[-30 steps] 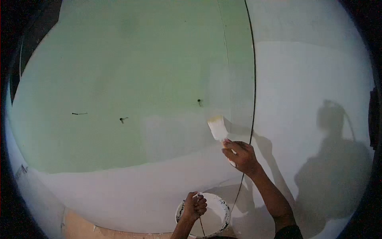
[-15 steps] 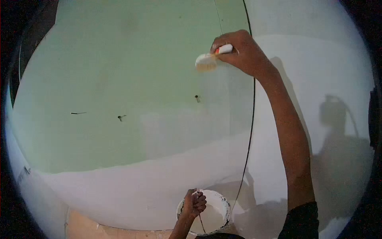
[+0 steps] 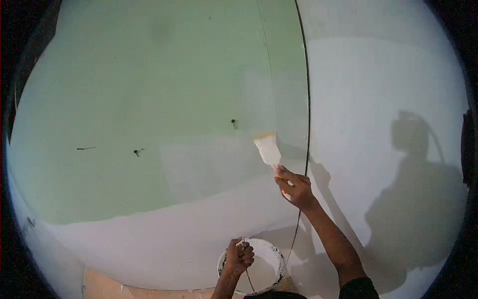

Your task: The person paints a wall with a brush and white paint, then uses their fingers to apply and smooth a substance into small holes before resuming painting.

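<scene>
My right hand (image 3: pixel 298 190) is closed around the handle of a wide paintbrush (image 3: pixel 269 149) with paint-covered bristles. The brush points up and lies over the pale painted patch of the green wall (image 3: pixel 119 94), just left of the corner line. Low in the view, my left hand (image 3: pixel 240 256) grips the thin wire handle (image 3: pixel 250 281) of a paint bucket (image 3: pixel 282 259). White paint shows inside the bucket, and dark smudges mark its rim.
Nails (image 3: pixel 233 121) stick out of the green wall. A white band (image 3: pixel 149 244) runs along its lower part. To the right stands a white wall (image 3: pixel 358 99) bearing my shadow. Tan floor (image 3: pixel 109 285) shows at the bottom left.
My right hand has come down with the paintbrush, from high on the green wall to lower, and the bristles now point up. More white paint shows above. My left hand keeps the bucket.
</scene>
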Demonstrator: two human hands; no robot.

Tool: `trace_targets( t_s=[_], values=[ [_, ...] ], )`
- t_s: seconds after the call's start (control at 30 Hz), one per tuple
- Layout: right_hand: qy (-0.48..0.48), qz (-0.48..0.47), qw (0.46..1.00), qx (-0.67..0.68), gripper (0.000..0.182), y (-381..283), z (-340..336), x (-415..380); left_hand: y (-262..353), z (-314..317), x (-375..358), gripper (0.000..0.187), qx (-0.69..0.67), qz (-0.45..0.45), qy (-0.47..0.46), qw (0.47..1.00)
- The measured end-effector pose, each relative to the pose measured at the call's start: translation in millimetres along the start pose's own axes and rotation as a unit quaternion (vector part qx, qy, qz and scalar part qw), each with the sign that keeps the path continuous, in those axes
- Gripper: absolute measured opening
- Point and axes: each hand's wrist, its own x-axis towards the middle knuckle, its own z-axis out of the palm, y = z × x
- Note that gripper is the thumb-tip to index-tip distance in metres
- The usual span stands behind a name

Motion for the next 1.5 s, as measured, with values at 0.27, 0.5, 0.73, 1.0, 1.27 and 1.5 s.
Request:
trace_targets(
  t_s=[0.27,0.5,0.73,1.0,1.27,1.5],
  values=[
    [-0.134,0.054,0.988,0.053,0.025,7,-103,104,3,-11,3,0.035,-0.012,-0.019,-0.062,0.998],
    [-0.067,0.027,0.995,0.068,0.018,55,-121,240,9,-3,-2,0.034,0.002,-0.030,-0.064,0.998],
    [0.085,-0.026,0.995,-0.040,0.026,49,-96,175,8,-8,0,0.036,0.007,-0.034,-0.064,0.997],
    [0.026,0.079,0.996,0.007,0.021,-10,-1,-40,6,-10,6,0.034,-0.014,-0.035,-0.069,0.997],
    [-0.122,0.148,0.981,0.035,0.031,-64,-37,-93,13,0,-9,0.033,0.011,-0.051,-0.057,0.997],
    [-0.198,0.181,0.953,0.143,0.021,5,-95,25,2,7,-14,0.033,-0.005,-0.024,-0.042,0.999]
  ],
)
